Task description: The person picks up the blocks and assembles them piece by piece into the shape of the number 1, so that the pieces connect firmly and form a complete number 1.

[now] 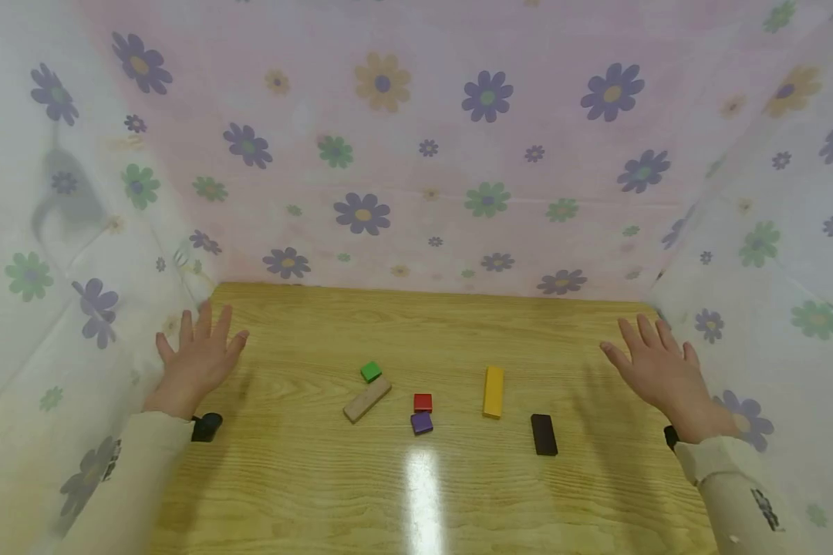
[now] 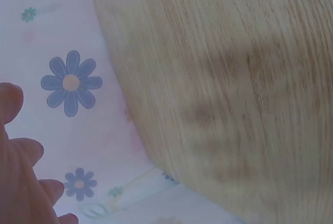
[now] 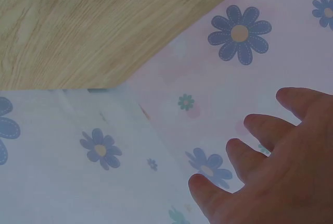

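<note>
My left hand (image 1: 197, 362) hovers over the table's left side with its fingers spread, holding nothing. On the right side my right hand (image 1: 659, 370) is held the same way, fingers apart and no object in it. Between them lie several small blocks. A green block (image 1: 371, 371) is by the upper end of a slanted wooden block (image 1: 367, 398). Nearer the middle, a red block (image 1: 423, 402) sits just behind a purple block (image 1: 422, 423). Further right are a long yellow block (image 1: 493, 392) and a black block (image 1: 544, 435), the latter nearest my right hand.
The wood-grain table (image 1: 284, 478) is bounded at the back by a pink flowered cloth (image 1: 430, 169). White flowered cloth walls stand at left (image 1: 48, 231) and right (image 1: 798, 254), close to the hands. A bright reflection shines on the table's front middle.
</note>
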Motion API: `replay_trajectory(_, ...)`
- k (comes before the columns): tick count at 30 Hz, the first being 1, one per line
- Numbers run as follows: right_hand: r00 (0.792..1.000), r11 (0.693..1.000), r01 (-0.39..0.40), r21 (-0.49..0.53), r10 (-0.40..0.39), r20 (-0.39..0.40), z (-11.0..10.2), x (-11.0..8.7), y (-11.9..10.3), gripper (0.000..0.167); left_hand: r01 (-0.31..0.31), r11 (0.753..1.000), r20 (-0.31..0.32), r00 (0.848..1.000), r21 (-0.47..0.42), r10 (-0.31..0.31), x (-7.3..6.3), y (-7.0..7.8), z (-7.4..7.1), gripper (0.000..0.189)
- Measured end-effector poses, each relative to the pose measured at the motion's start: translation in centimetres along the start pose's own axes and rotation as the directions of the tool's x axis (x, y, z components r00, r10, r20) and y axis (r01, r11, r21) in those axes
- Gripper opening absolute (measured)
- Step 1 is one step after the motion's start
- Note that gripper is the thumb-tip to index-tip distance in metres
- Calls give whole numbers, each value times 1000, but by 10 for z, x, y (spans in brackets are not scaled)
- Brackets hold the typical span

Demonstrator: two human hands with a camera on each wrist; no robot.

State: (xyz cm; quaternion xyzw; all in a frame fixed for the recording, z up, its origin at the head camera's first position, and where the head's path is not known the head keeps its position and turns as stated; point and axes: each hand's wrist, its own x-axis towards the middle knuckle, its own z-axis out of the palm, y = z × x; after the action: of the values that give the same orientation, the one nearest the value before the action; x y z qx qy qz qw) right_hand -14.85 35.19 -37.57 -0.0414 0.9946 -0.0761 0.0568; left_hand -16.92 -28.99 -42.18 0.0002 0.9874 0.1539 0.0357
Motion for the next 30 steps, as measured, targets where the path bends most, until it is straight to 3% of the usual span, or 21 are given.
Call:
replay_trajectory(15, 1000, 1000, 7, 0, -7, -3, -3, 1, 0, 73, -18, 999, 7, 1000, 45, 17, -1, 5, 0, 72)
replay_trajectory(18, 1000, 1000, 17, -14, -17, -24, 3, 2, 1, 71, -29, 997, -20, 999, 67, 30, -3, 6, 4, 71)
replay_trajectory(22, 995, 998, 36, -48, -41, -89, 10, 6, -2, 71, -53, 994, -105, 992, 94, 63, -4, 9, 8, 65)
replay_trajectory(24, 983, 997, 56, -55, -65, -170, 13, 9, -5, 67, -74, 990, -187, 978, 119, 96, -6, 14, 11, 58)
replay_trajectory(27, 949, 997, 75, -28, -80, -305, 20, 6, -7, 53, -134, 983, -308, 937, 125, 167, -9, 27, 15, 41)
replay_trajectory(29, 934, 996, 85, 7, -78, -348, 24, 3, -10, 44, -172, 979, -361, 911, 110, 201, -10, 38, 20, 30)
replay_trajectory(30, 932, 996, 89, 23, -75, -355, 26, 1, -11, 40, -186, 979, -359, 911, 85, 204, -11, 43, 23, 27)
